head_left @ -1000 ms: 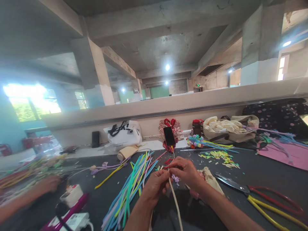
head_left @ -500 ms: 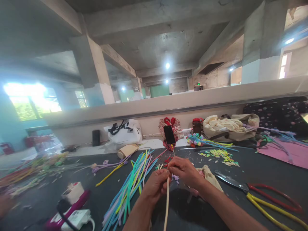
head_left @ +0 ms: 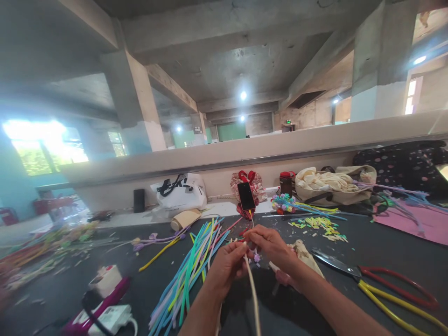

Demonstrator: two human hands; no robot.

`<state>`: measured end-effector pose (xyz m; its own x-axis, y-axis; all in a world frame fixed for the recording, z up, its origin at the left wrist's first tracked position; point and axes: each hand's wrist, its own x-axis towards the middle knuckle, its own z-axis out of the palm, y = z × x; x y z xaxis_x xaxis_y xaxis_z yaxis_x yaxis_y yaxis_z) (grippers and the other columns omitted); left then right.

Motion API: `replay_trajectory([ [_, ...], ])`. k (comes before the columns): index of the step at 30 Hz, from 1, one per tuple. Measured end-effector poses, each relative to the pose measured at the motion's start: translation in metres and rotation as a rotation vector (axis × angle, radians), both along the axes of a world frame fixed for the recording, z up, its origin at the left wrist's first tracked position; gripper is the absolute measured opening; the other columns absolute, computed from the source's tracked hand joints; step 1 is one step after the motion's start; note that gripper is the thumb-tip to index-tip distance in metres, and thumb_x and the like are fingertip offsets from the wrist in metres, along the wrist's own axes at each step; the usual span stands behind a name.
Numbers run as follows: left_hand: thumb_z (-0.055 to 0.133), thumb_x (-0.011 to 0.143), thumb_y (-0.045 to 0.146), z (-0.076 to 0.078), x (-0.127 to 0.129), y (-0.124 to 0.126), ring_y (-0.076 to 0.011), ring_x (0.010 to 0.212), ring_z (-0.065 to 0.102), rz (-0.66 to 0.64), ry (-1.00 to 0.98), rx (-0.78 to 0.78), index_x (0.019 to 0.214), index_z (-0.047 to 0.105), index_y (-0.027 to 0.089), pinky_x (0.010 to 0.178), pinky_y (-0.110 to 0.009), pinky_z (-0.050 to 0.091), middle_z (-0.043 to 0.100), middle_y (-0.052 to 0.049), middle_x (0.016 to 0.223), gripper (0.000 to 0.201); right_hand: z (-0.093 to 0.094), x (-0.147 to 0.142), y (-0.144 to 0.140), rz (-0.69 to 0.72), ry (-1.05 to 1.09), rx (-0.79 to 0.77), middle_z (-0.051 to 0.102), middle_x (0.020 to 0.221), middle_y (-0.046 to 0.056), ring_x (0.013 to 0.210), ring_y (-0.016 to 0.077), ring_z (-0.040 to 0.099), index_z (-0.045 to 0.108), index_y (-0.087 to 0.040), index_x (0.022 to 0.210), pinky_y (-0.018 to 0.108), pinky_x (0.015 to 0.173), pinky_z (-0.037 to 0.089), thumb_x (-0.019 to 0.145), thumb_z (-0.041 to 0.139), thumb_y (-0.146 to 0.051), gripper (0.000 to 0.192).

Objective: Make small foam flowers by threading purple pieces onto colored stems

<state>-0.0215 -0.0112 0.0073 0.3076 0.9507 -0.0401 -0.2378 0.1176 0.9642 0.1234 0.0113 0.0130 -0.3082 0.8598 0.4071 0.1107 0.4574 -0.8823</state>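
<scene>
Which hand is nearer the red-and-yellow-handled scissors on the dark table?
Right. The right hand is just left of the red-and-yellow-handled scissors; the left hand is farther left, beyond it.

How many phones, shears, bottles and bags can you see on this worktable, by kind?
Black smartphone propped upright: 1
Red and yellow handled metal shears: 1
Dark bottle with red cap: 1
Bags: 2, a white plastic bag and a beige cloth bag
Total: 5
</scene>
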Motion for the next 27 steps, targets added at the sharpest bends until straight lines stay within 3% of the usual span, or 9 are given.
replay_trajectory([
  [4, 0.064, 0.059, 0.031, 0.001, 0.001, -0.002, -0.0025, 0.037, 0.041, 0.118, 0.076, 0.025, 0.068, 0.056, 0.015, 0.035, -0.014, 0.020, 0.059, 0.003, 0.056, 0.020, -0.008, 0.002, 0.011, -0.009, -0.008, -0.128, 0.051, 0.050, -0.002, 0.043, 0.0089, 0.047, 0.055, -0.015, 0.064, 0.019, 0.038, 0.033, 0.075, 0.040, -0.037, 0.029],
  [10, 0.065, 0.054, 0.036, -0.004, 0.002, 0.000, -0.0027, 0.033, 0.035, 0.178, 0.193, 0.051, 0.061, 0.057, 0.013, 0.034, -0.017, 0.020, 0.055, 0.004, 0.047, 0.025, -0.010, -0.002, 0.006, -0.012, -0.075, -0.179, 0.054, 0.049, -0.001, 0.041, 0.0091, 0.050, 0.053, -0.015, 0.059, 0.017, 0.035, 0.032, 0.073, 0.040, -0.038, 0.030],
  [16, 0.065, 0.054, 0.034, -0.010, 0.002, 0.004, -0.0035, 0.031, 0.036, 0.189, 0.279, 0.056, 0.059, 0.056, 0.013, 0.034, -0.017, 0.021, 0.049, 0.006, 0.041, 0.023, -0.008, -0.006, -0.003, -0.104, -0.182, -0.036, 0.053, 0.048, -0.003, 0.047, 0.0095, 0.049, 0.057, -0.016, 0.057, 0.018, 0.043, 0.033, 0.067, 0.047, -0.023, 0.016],
  [27, 0.064, 0.054, 0.029, -0.013, 0.006, 0.004, -0.0022, 0.029, 0.034, 0.159, 0.250, 0.033, 0.054, 0.051, 0.014, 0.033, -0.017, 0.022, 0.052, 0.005, 0.043, 0.020, -0.007, -0.005, -0.002, -0.176, -0.352, 0.125, 0.053, 0.052, -0.003, 0.050, 0.0096, 0.045, 0.056, -0.017, 0.056, 0.019, 0.046, 0.027, 0.069, 0.045, -0.021, 0.017],
])
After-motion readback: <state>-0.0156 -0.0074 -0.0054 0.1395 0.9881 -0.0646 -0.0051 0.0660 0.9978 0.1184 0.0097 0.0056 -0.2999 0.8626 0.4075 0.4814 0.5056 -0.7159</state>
